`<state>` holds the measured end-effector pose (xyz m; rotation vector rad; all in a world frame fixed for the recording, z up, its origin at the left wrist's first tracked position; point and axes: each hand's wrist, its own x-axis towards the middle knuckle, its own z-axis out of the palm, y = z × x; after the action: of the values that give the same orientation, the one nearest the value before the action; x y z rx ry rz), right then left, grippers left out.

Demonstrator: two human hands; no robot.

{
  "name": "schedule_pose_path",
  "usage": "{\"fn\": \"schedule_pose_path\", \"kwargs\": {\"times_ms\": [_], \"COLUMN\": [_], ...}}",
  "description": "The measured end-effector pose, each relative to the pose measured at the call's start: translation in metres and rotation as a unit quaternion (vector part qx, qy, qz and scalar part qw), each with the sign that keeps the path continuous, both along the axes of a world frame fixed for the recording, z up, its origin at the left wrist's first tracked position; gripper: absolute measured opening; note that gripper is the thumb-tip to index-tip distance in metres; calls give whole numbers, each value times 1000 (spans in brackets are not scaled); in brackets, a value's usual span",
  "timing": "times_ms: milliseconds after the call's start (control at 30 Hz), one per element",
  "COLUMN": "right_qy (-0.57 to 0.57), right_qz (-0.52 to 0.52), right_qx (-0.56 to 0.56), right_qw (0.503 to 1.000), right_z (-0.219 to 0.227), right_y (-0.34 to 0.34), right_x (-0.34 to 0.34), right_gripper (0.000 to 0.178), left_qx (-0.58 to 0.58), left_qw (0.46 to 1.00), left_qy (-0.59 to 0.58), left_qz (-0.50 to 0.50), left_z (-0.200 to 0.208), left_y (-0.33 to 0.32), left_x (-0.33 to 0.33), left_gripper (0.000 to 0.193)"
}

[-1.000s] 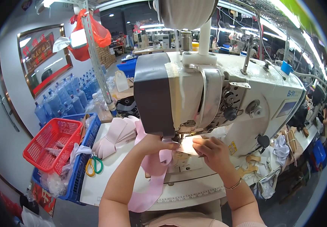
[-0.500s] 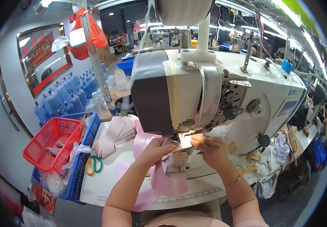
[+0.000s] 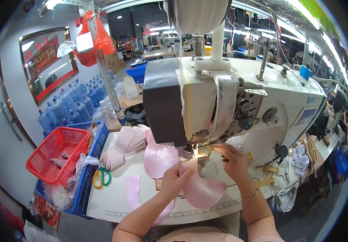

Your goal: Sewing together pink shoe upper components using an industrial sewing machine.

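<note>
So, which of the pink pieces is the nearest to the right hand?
The rounded piece just right of the left hand. It reaches furthest right; the other rounded piece, the narrow strip and the fanned stack lie further left.

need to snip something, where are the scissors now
In the head view, the green-and-yellow-handled scissors lie on the left side of the white table, just right of the blue basket.
</note>
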<state>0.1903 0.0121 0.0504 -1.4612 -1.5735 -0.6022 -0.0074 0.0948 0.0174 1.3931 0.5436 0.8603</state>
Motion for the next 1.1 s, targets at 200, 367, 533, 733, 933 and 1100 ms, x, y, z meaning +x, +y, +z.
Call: {"fn": "schedule_pose_path", "kwargs": {"times_ms": [200,367,533,733,933,1100], "right_qy": [72,137,218,256,274,270], "right_qz": [-8,-31,-164,-255,-215,-233], "right_qx": [-55,-68,-80,-238,-272,-320], "right_qw": [996,988,959,902,897,878], "right_z": [-25,-34,-49,-68,-83,-90], "right_y": [-29,-49,-88,-140,-132,-128], "right_x": [14,21,61,82,74,77], "right_gripper": [34,31,11,13,13,18], "left_qx": [13,23,78,250,67,28], "left_qw": [1000,1000,997,951,981,970], "left_qy": [11,-2,-1,140,133,219], "left_qz": [18,20,20,119,126,99], "left_z": [10,-2,12,46,-18,-88], "left_y": [-5,-2,5,132,238,259], "left_x": [4,7,-3,-34,-22,-33], "left_gripper": [20,17,22,23,26,31]}}
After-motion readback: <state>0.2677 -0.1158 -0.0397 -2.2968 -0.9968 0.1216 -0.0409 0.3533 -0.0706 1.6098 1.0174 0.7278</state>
